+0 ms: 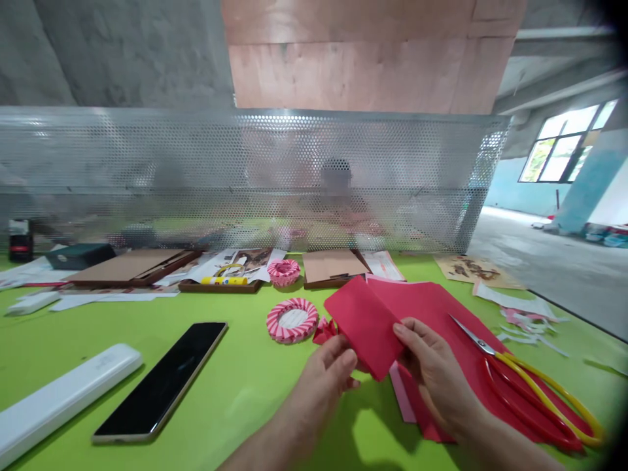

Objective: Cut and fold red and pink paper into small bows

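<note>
A folded piece of red paper [367, 327] is held up above the green table between my two hands. My left hand [331, 373] has its fingers at the paper's lower left edge. My right hand [429, 363] pinches its right corner between thumb and fingers. Just behind my left hand lies a small red folded paper shape [324, 331]. Larger red sheets [432, 301] lie under and to the right of my right hand, with a pink strip [403, 392] below them. Scissors [495, 353] with red and yellow handles rest on the red sheets, blades slightly apart.
A pink-and-white paper ring [292, 320] and a second one [284, 272] lie beyond my hands. A phone [161, 379] and a white bar [73, 399] are at left. Trays [220, 286], paper scraps [530, 324] and a perforated metal screen [275, 176] stand around the table [230, 405].
</note>
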The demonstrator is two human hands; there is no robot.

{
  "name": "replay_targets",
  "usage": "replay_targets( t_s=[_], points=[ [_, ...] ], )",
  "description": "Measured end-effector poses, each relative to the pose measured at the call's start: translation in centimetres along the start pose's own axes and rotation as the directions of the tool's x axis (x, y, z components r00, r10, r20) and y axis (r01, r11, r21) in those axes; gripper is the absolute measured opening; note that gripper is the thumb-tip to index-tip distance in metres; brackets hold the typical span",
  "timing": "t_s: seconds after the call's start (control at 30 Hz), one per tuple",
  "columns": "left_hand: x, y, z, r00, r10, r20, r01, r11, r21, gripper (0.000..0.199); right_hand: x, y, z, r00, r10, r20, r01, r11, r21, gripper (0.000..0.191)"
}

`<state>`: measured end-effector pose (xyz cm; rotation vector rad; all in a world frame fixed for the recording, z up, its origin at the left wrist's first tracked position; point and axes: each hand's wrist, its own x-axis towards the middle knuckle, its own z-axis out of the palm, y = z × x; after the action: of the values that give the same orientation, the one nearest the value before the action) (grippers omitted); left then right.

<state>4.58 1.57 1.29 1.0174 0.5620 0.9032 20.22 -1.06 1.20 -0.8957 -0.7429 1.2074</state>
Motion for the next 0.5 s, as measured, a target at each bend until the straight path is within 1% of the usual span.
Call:
replay_targets(
  t_s=[0.07,0.17,0.23,0.3,0.33,0.4,0.5],
  points=[
    [-0.1,-0.3,0.5,0.999,-0.004,-0.044,0.002,0.999,-0.033,0.035,-0.2,0.9,0.3,0.997,0.01,0.074,-0.009,1.0,-0.012,0.013],
    [-0.2,0.0,0.2,0.992,-0.028,-0.126,0.026,0.999,-0.022,0.027,-0.5,1.3,0.3,0.987,0.057,0.152,-0.041,0.993,-0.111,0.014],
    [-0.2,0.3,-0.2,0.991,-0.042,-0.129,0.045,0.999,0.018,0.026,-0.6,1.0,0.2,0.976,0.106,0.19,-0.076,0.985,-0.156,0.012],
    [-0.3,0.3,-0.6,0.994,-0.059,-0.095,0.064,0.997,0.05,0.024,-0.7,0.6,0.2,0.962,0.143,0.233,-0.11,0.983,-0.15,0.013],
    [-0.3,0.3,-0.7,0.994,-0.072,-0.077,0.076,0.995,0.061,0.024,-0.8,0.5,0.3,0.957,0.155,0.244,-0.124,0.982,-0.141,0.013],
    [-0.2,-0.1,-0.7,0.994,-0.092,-0.062,0.095,0.994,0.06,0.023,-0.8,0.6,0.5,0.96,0.165,0.227,-0.138,0.982,-0.128,0.012],
    [-0.1,-0.5,-0.5,0.99,-0.102,-0.099,0.106,0.994,0.031,0.024,-0.8,1.0,0.8,0.97,0.162,0.18,-0.142,0.982,-0.123,0.012]
  ],
)
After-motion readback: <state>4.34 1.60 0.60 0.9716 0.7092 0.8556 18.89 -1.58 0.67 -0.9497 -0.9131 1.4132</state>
